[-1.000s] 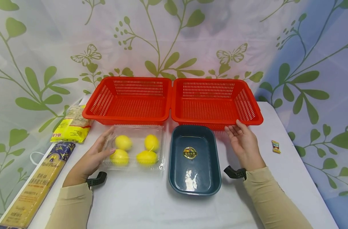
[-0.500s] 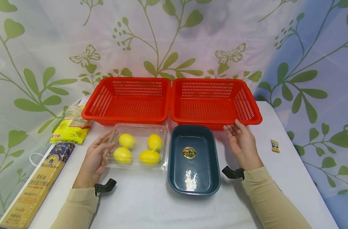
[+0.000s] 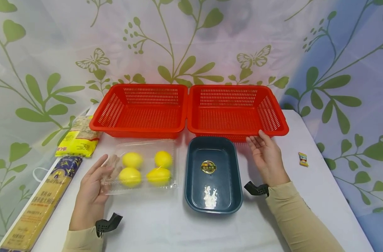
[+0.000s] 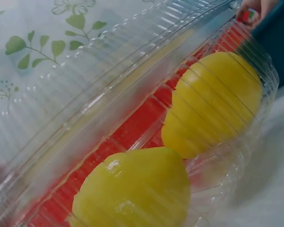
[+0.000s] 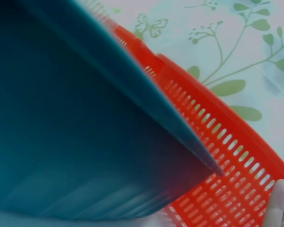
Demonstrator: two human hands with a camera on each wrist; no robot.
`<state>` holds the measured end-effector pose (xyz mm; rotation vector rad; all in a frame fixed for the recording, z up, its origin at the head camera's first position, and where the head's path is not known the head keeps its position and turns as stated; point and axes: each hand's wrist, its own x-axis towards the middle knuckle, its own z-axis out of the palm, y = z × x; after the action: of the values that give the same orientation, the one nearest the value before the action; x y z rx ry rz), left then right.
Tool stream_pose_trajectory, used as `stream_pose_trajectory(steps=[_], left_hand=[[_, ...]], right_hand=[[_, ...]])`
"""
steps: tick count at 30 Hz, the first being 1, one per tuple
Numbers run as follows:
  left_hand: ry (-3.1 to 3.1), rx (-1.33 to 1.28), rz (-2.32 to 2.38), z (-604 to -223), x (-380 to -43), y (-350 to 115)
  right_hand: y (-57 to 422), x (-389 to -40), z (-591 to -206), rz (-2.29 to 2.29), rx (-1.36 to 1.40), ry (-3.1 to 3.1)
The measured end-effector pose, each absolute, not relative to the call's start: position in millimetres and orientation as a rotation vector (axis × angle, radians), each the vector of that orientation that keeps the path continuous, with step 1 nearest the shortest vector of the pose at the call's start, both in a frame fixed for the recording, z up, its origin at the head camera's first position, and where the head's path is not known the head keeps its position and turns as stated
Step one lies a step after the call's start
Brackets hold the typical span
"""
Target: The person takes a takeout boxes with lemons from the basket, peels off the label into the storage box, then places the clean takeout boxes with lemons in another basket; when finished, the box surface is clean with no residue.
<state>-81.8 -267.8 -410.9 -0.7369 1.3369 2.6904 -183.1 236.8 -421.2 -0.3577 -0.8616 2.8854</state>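
My left hand (image 3: 91,189) grips the left end of a clear plastic clamshell box (image 3: 175,175). Some of its fingers show through the plastic. Several yellow lemons (image 3: 159,176) lie inside; in the left wrist view, two lemons (image 4: 213,104) fill much of the frame behind the ribbed wall. My right hand (image 3: 268,159) rests its fingertips at the front rim of the right red basket (image 3: 235,133), holding nothing. In the right wrist view, its fingers (image 5: 277,203) lie against the basket. Between the hands stands a dark blue tray (image 3: 213,199) with a gold sticker.
Joined to the right basket is a left red basket (image 3: 141,129). At the left edge lie a yellow food bag (image 3: 79,138) and a long pasta packet (image 3: 41,199). A small snack packet (image 3: 303,159) is on the white table (image 3: 153,224) at right. A patterned curtain (image 3: 191,42) hangs behind.
The box, held in my left hand, went slightly right toward the blue tray, then back left and a little nearer. My right hand has stayed at the basket rim.
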Motion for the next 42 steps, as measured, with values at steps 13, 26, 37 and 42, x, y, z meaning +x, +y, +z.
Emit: stream_pose_trajectory(steps=[13, 26, 37, 42], left_hand=[[1.202, -0.485, 2.879, -361, -59, -250], [1.31, -0.297, 2.915, -316, -135, -180], [1.382, -0.122, 2.95, -328, -211, -84], [1.497, -0.135, 2.896, -333, -240, -46]], right_hand=[[236, -184, -420, 2.902, -0.319, -0.847], [238, -184, -420, 2.927, -0.308, -0.842], [237, -184, -424, 2.895, -0.306, -0.948], [236, -183, -426, 2.886, -0.3, -0.955]])
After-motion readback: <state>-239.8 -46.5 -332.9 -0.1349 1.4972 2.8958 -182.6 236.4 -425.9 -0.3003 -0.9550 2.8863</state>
